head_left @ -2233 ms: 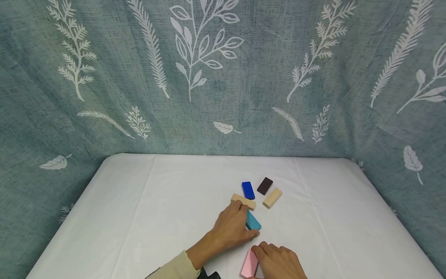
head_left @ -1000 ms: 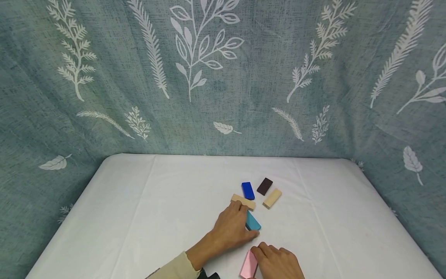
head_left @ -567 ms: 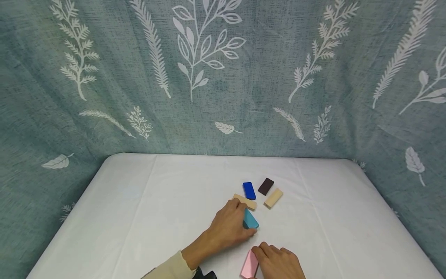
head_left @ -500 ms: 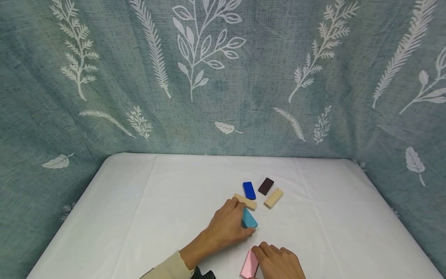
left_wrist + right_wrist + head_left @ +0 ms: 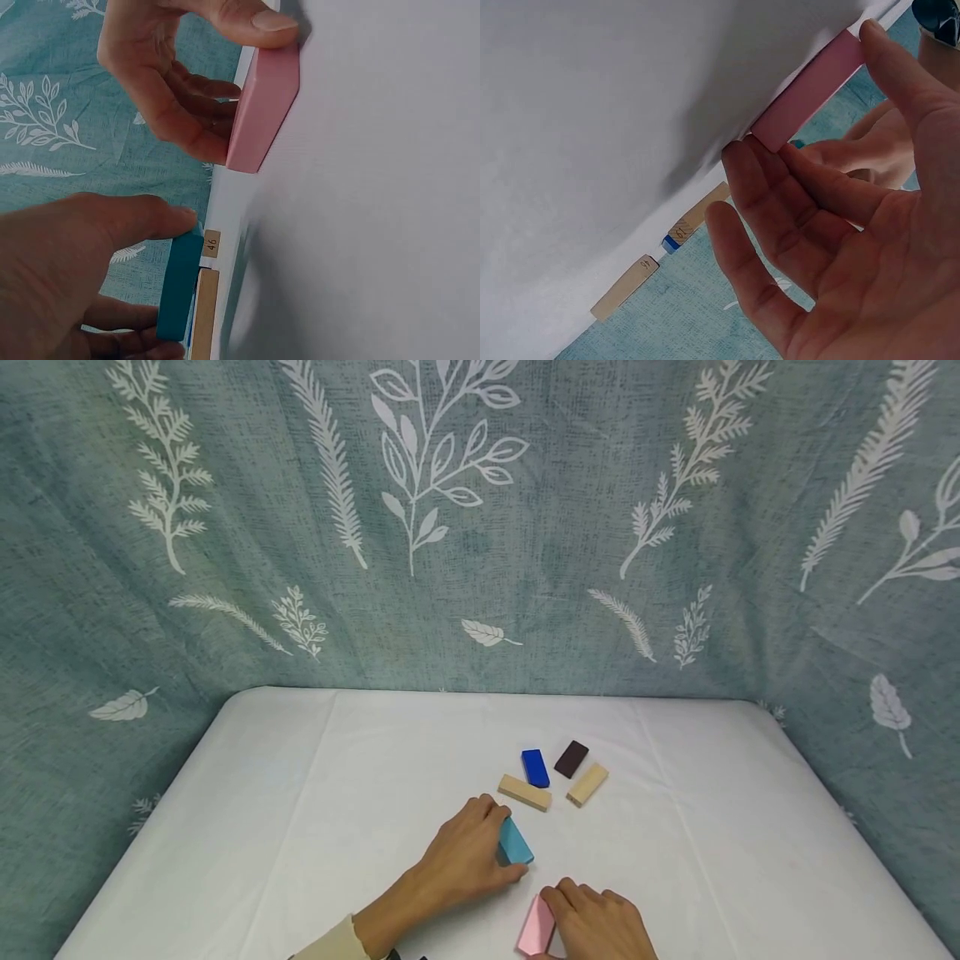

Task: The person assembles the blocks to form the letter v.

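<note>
My left hand [image 5: 465,852] pinches a teal wooden block [image 5: 516,843] endwise between thumb and fingers. In the left wrist view that teal block [image 5: 180,289] is tilted and looks raised over the cloth, with a shadow to one side. Closer to the front edge, my right hand [image 5: 600,922] holds a pink block [image 5: 536,927] by its ends. The right wrist view shows the thumb at one end of the pink block [image 5: 810,90] and fingertips at the other, close to the white cloth. The teal block is just beyond the pink one, slightly left.
Beyond the left hand lie a plain wood block [image 5: 525,792], a blue block [image 5: 536,768], a dark brown block [image 5: 572,759] and a second plain wood block [image 5: 587,785]. They rest on a white-covered table [image 5: 360,760]. Behind hangs a green leaf-patterned curtain [image 5: 555,527].
My left hand has drawn the teal block away from the plain wood block, leftward and nearer to me. My right hand stays in place with the pink block.
</note>
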{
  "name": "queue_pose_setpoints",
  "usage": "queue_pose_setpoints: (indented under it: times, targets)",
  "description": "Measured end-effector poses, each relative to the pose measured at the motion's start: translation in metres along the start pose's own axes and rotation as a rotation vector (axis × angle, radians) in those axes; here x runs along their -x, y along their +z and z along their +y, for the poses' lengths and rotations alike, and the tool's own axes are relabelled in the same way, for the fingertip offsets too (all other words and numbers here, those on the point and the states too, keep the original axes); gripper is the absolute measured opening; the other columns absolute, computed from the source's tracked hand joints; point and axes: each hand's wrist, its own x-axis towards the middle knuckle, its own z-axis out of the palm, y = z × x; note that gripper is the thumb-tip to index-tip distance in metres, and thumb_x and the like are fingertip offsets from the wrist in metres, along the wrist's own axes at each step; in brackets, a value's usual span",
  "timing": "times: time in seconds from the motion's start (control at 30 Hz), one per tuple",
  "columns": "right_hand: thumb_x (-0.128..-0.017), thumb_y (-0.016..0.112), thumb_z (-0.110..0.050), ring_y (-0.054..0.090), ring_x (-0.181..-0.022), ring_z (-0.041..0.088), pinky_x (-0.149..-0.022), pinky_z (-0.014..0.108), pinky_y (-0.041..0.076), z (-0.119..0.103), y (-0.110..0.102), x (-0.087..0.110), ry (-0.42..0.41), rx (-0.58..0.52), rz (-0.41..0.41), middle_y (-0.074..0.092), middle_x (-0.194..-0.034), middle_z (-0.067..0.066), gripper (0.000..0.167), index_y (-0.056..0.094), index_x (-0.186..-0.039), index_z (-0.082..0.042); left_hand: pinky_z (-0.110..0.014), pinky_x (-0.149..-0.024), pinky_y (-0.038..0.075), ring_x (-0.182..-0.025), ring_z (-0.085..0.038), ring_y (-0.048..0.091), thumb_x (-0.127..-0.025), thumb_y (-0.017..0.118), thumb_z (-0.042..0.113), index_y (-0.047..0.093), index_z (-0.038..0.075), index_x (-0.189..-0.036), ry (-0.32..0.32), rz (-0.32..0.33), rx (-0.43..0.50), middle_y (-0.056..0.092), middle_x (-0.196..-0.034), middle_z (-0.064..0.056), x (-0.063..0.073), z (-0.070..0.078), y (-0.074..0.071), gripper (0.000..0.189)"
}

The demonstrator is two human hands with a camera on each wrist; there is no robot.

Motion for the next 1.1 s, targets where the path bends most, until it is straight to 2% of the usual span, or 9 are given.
queue_pose_setpoints:
  times: [0.27,0.43,0.53,0.73,1.1]
  targets:
    - [-0.073,0.033,-0.098,0.051,-0.070,0.008,-0.060,0.030,0.048,0.000,0.000,0.000,0.004,0.009,0.013,0.061,-0.093,-0.002,0.101,0.069,-0.114,-0.012,-0.025,-0.083,0.051,-0.099,-0.012,0.051,-0.079,0.082,0.051,0.065,0.004,-0.127,0.024,0.001,0.005,0.057,-0.113,-0.001,0.016,-0.006,-0.003,0.069]
    - [-0.073,0.035,-0.097,0.051,-0.068,0.007,-0.056,0.028,0.045,0.000,0.001,0.002,-0.017,0.010,0.063,0.061,-0.091,-0.002,0.100,0.070,-0.111,-0.011,-0.026,-0.083,0.051,-0.099,-0.011,0.051,-0.079,0.081,0.051,0.065,0.004,-0.126,0.038,0.003,0.009,0.057,-0.112,-0.001,0.023,-0.008,-0.003,0.068]
    - [-0.074,0.036,-0.096,0.052,-0.068,0.008,-0.058,0.029,0.047,0.001,0.001,0.002,-0.018,0.013,0.063,0.061,-0.092,-0.001,0.099,0.070,-0.111,-0.011,-0.025,-0.082,0.051,-0.098,-0.011,0.051,-0.079,0.081,0.051,0.065,0.005,-0.125,0.043,0.010,0.009,0.056,-0.111,0.000,0.027,-0.009,-0.004,0.067]
    - [-0.079,0.048,-0.088,0.049,-0.062,0.009,-0.055,0.029,0.045,0.000,0.002,0.001,-0.006,0.005,0.119,0.057,-0.087,-0.003,0.083,0.069,-0.107,-0.013,-0.025,-0.080,0.051,-0.096,-0.011,0.051,-0.079,0.082,0.047,0.066,0.004,-0.121,0.070,0.033,0.021,0.056,-0.107,0.001,0.032,-0.009,-0.003,0.063]
    - [-0.076,0.062,-0.082,0.035,-0.055,0.005,-0.047,0.024,0.033,-0.003,0.005,-0.003,-0.030,-0.004,0.248,0.049,-0.079,-0.007,0.070,0.067,-0.099,-0.016,-0.025,-0.083,0.051,-0.096,-0.009,0.051,-0.078,0.082,0.049,0.066,0.004,-0.123,0.064,-0.023,0.030,0.057,-0.108,0.002,0.040,-0.007,-0.002,0.066]
